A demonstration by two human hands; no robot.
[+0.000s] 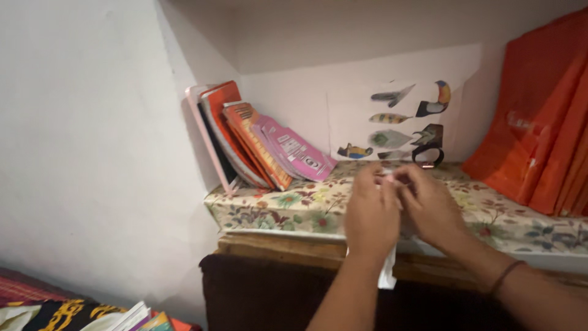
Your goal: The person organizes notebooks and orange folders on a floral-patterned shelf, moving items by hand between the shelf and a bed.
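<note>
While you are standing at the wall shelf (294, 211) with its flowered cover, you are holding both hands together just above its front edge, working a small piece of white paper (388, 276) between them. Your left hand (370, 214) is curling its fingers around the paper, whose lower end is hanging below the wrist, in front of the dark wooden cabinet (269, 294). Your right hand (429, 205) is pinching the paper's upper end, likely to keep it taut, though motion blur is hiding the exact grip. Behind, orange and pink books (257, 144) are leaning against the left corner of the shelf, a sheet of bird pictures (404, 119) is lining the back wall, and orange bags (542, 116) are crowding the right end. Nothing is blocking your hands.
</note>
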